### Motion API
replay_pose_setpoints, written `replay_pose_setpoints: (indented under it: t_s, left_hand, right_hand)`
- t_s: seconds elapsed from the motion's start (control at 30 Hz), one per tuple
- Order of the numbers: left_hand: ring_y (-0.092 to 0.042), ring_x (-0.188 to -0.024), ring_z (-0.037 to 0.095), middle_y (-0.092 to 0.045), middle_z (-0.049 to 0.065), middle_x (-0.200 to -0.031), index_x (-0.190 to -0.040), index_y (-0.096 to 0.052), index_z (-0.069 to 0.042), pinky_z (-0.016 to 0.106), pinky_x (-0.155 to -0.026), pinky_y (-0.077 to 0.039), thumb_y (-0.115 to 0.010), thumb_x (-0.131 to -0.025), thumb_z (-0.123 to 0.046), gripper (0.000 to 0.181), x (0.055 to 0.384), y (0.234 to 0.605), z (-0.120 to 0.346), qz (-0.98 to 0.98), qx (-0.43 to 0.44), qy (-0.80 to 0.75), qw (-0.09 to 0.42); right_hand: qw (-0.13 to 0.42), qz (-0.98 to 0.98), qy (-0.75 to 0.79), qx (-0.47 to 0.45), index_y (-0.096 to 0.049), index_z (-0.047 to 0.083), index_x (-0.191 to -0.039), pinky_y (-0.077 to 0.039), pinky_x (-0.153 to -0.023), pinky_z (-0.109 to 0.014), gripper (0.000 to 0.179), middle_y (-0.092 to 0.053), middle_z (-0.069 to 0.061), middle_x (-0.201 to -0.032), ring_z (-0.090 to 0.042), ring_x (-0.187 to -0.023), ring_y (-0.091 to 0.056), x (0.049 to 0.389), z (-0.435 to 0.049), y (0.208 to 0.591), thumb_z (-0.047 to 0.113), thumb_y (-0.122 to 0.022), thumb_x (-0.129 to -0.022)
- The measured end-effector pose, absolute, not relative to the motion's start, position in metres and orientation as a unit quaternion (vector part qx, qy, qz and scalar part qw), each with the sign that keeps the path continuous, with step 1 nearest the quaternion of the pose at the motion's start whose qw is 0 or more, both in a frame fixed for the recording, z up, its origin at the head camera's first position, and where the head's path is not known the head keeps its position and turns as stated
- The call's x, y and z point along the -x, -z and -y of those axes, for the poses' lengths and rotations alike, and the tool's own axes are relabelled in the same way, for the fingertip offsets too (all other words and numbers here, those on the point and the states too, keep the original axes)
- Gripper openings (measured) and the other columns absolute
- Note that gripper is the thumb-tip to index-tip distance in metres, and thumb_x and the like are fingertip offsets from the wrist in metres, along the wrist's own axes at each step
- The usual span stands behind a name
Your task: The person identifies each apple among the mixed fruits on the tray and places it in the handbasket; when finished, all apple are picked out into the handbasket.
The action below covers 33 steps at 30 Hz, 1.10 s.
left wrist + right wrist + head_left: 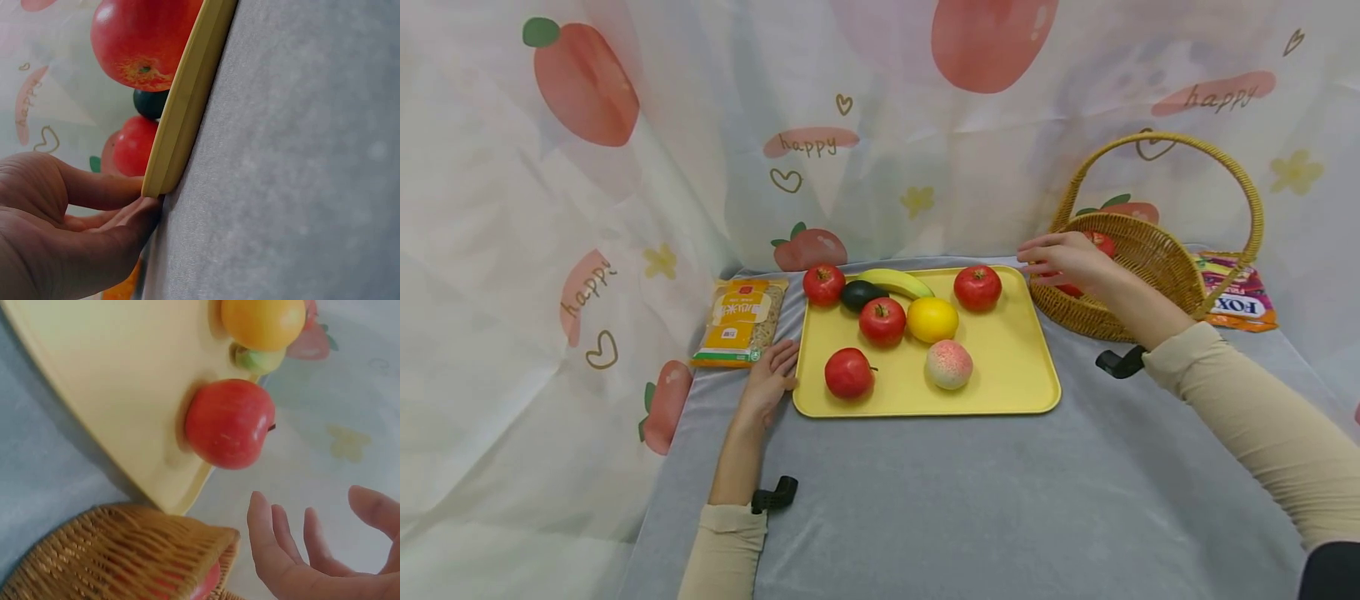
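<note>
At the left edge of the yellow tray (pixel 1007 383), my left hand (pixel 767 382) pinches the rim between thumb and fingers, seen closely in the left wrist view. My right hand (pixel 1071 260) is raised over the left side of the wicker basket (pixel 1157 258). Its fingers are spread and loosely curved, with nothing between them. Red apples (pixel 1101 242) lie in the basket, partly hidden by that hand. The nearest fruit on the tray is a red apple (pixel 230 424). The tray also bears more red apples (pixel 849 373), a lemon (pixel 932 320), and a peach (pixel 949 364).
A banana (pixel 895 282) and a dark green avocado (pixel 861 295) lie toward the tray's back. Left of the tray is an orange food bag (pixel 737 323). Behind the basket lies a purple FOX'S packet (pixel 1236 292). The basket's tall handle (pixel 1255 200) arches upward. Grey cloth covers the table.
</note>
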<state>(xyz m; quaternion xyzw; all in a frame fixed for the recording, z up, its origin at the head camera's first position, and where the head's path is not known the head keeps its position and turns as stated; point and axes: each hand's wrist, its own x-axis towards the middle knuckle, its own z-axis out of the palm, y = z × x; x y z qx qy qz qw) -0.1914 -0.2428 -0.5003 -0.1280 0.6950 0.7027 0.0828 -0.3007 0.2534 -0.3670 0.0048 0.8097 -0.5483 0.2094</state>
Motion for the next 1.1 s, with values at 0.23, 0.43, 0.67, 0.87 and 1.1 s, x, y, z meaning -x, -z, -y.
replay_pose_setpoints:
  t_s: [0.23,0.43,0.67,0.87,1.1]
  left_hand:
    - [-0.038,-0.152,0.027,-0.041,0.018,-0.162,-0.160,-0.032,-0.002,0.042,-0.123,-0.032,-0.047,-0.085,0.031,0.083,0.193,0.501,0.242,-0.694,0.130,-0.703,0.084]
    - [-0.037,-0.152,0.028,-0.040,0.018,-0.163,-0.160,-0.032,-0.001,0.042,-0.123,-0.031,-0.045,-0.086,0.031,0.081,0.193,0.500,0.241,-0.690,0.126,-0.708,0.083]
    - [-0.037,-0.152,0.028,-0.040,0.018,-0.162,-0.160,-0.032,-0.001,0.041,-0.124,-0.030,-0.046,-0.086,0.031,0.081,0.194,0.500,0.241,-0.688,0.127,-0.709,0.084]
    - [-0.037,-0.152,0.028,-0.040,0.018,-0.162,-0.160,-0.032,-0.001,0.041,-0.124,-0.031,-0.046,-0.086,0.031,0.082,0.193,0.499,0.242,-0.690,0.129,-0.707,0.082]
    - [-0.038,-0.152,0.028,-0.041,0.019,-0.162,-0.160,-0.032,-0.001,0.042,-0.123,-0.032,-0.046,-0.087,0.031,0.081,0.192,0.499,0.241,-0.695,0.137,-0.701,0.082]
  right_hand:
    - [0.224,-0.807,0.547,0.005,-0.040,-0.003,-0.156,-0.060,-0.092,-0.031,0.058,-0.039,-0.025,-0.159,-0.021,-0.122,-0.063,0.304,-0.243,0.377,0.028,-0.053,-0.110]
    - [0.253,-0.803,0.540,0.013,-0.034,-0.005,-0.158,-0.053,-0.103,-0.044,0.056,-0.031,-0.029,-0.163,-0.047,-0.146,-0.038,0.307,-0.239,0.386,0.022,-0.048,-0.111]
    - [0.266,-0.791,0.550,-0.004,-0.029,-0.004,-0.160,-0.037,-0.117,-0.059,0.056,-0.027,-0.030,-0.163,-0.049,-0.146,-0.035,0.310,-0.228,0.397,0.019,-0.044,-0.112]
    - [0.270,-0.778,0.566,-0.032,-0.022,-0.005,-0.162,-0.034,-0.118,-0.061,0.061,-0.023,-0.029,-0.166,-0.049,-0.146,-0.033,0.313,-0.217,0.406,0.018,-0.046,-0.111]
    - [0.253,-0.768,0.584,-0.070,-0.018,-0.001,-0.164,-0.042,-0.111,-0.061,0.064,-0.024,-0.028,-0.165,-0.049,-0.144,-0.034,0.318,-0.208,0.420,0.018,-0.046,-0.110]
